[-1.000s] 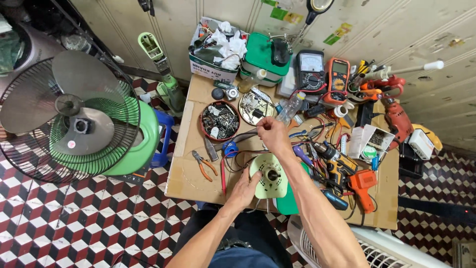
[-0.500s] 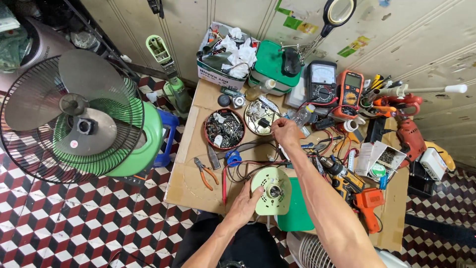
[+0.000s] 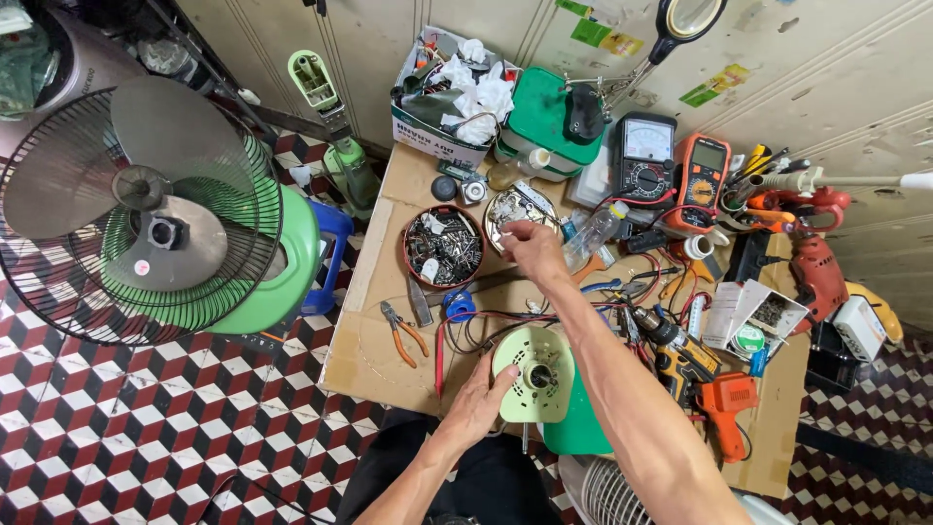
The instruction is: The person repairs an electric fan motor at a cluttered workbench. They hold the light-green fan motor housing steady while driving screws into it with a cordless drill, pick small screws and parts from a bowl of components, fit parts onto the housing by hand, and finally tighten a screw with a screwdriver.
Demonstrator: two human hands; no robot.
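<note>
My left hand (image 3: 476,401) rests on the left edge of a pale green round fan motor housing (image 3: 537,369) at the near edge of the worktable (image 3: 369,340). My right hand (image 3: 530,248) reaches forward over a round metal dish (image 3: 510,206) of small parts, fingers pinched together at its rim. What the fingers hold, if anything, is too small to tell. A round tin of screws (image 3: 443,246) sits just left of that dish.
Pliers (image 3: 402,332), a red screwdriver, wires, two multimeters (image 3: 671,170), an orange drill (image 3: 724,403), a red drill (image 3: 814,267) and a green box (image 3: 546,122) crowd the table. A fan guard with blades (image 3: 136,214) lies on a green base at left. Tiled floor below.
My right hand has moved farther forward, from the wires near the table's middle to the metal dish. My left hand stays on the green housing. The view has shifted slightly.
</note>
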